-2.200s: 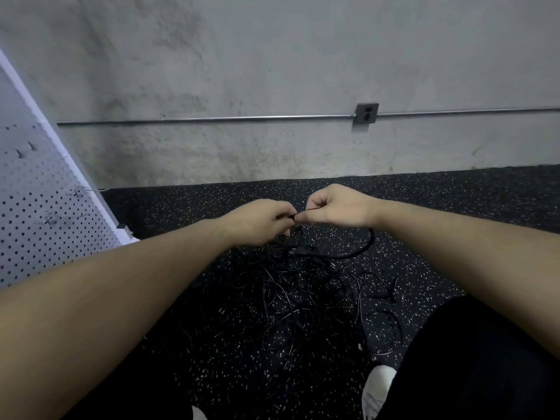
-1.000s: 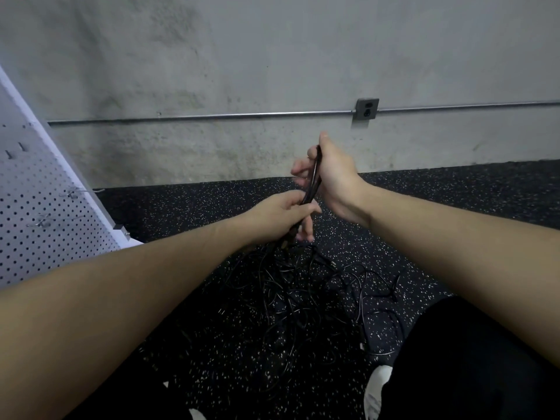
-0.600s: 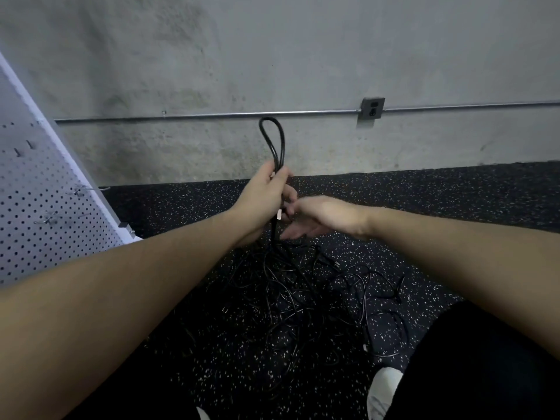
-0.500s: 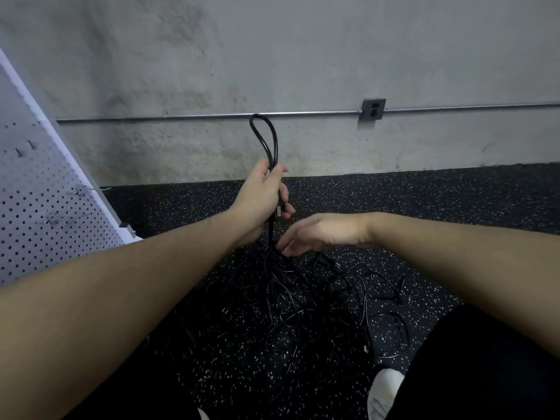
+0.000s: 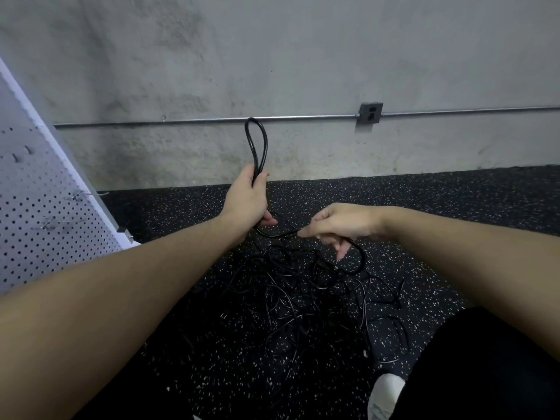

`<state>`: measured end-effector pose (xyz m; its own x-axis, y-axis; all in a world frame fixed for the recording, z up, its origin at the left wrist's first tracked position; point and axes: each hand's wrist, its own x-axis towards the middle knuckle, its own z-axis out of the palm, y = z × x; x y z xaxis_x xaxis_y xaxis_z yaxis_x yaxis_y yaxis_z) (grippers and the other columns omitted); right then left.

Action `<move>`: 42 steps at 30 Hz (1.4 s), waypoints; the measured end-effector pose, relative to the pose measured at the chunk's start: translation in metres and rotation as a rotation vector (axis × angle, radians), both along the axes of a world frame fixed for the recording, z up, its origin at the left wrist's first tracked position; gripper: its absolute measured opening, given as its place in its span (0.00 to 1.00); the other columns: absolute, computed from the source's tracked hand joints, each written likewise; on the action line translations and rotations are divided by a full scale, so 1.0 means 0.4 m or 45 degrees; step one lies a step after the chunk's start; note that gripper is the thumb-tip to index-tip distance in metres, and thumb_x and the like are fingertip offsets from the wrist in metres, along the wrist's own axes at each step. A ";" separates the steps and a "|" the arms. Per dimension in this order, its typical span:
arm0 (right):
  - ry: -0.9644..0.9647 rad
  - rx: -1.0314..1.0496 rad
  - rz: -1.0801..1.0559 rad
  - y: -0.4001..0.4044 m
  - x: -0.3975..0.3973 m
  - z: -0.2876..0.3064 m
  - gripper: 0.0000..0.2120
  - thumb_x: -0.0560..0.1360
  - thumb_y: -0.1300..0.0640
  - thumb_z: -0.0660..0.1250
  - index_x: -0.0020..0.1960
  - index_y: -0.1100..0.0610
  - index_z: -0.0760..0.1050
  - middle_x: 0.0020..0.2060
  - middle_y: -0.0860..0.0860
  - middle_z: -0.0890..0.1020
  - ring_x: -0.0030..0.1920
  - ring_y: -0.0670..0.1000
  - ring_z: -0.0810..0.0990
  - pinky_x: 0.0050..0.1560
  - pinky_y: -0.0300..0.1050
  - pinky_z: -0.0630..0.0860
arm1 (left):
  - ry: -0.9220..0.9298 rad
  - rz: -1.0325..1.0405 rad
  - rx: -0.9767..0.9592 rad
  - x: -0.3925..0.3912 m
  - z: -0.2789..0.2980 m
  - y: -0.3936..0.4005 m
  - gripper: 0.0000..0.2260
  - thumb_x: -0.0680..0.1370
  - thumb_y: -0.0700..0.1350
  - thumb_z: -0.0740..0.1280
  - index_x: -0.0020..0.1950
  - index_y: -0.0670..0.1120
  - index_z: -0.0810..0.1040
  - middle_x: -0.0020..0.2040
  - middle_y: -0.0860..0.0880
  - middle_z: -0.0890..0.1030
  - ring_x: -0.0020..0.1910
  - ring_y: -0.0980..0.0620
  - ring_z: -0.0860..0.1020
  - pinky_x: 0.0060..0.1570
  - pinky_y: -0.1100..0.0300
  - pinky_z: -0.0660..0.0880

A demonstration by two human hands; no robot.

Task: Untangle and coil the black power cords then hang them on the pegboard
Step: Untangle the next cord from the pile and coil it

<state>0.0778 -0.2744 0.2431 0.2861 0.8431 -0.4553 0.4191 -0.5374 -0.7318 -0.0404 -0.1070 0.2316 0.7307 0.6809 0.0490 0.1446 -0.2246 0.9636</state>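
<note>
A person's left hand (image 5: 246, 201) is gripping a thin, glossy black power cord (image 5: 257, 147), fingers curled around it, so that a narrow upright loop is standing above the fist against a grey concrete wall (image 5: 303, 56). From under that hand the same cord is sagging across to the right hand (image 5: 339, 222), which is pinching it between thumb and fingertips while its other fingers are hanging loosely curled. Below and between both hands, a tangled heap of black cords (image 5: 309, 298) is lying on the dark speckled floor (image 5: 454, 207), strands crossing and looping over one another. To the left of the left hand, a white pegboard (image 5: 39, 213) with a few metal hooks is leaning at an angle. Above the right hand, a wall outlet (image 5: 370, 113) is sitting on a metal conduit.
</note>
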 end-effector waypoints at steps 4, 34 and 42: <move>0.081 0.125 -0.141 -0.016 0.023 -0.008 0.09 0.82 0.52 0.66 0.45 0.53 0.79 0.29 0.46 0.72 0.31 0.46 0.72 0.54 0.56 0.83 | 0.126 -0.081 -0.075 -0.009 -0.016 0.002 0.12 0.87 0.50 0.56 0.69 0.49 0.69 0.37 0.44 0.74 0.27 0.49 0.81 0.38 0.46 0.84; 0.207 0.862 -0.768 -0.026 0.063 0.037 0.16 0.73 0.54 0.78 0.38 0.54 0.71 0.27 0.48 0.74 0.28 0.48 0.72 0.34 0.43 0.75 | 0.328 -0.471 0.268 -0.017 0.014 -0.028 0.06 0.86 0.50 0.60 0.56 0.52 0.76 0.37 0.47 0.73 0.20 0.58 0.70 0.21 0.62 0.69; 0.620 0.829 -0.735 0.011 0.024 0.053 0.10 0.85 0.52 0.58 0.58 0.58 0.73 0.54 0.55 0.86 0.59 0.57 0.83 0.65 0.54 0.78 | 0.380 -0.601 0.197 -0.037 -0.013 -0.008 0.09 0.86 0.53 0.59 0.56 0.51 0.77 0.34 0.47 0.69 0.22 0.55 0.67 0.20 0.63 0.66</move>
<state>0.0873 -0.2701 0.2641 0.6361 0.7605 -0.1303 -0.2040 0.0029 -0.9790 -0.0554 -0.1101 0.2262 0.9510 0.2789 -0.1331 0.2552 -0.4657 0.8473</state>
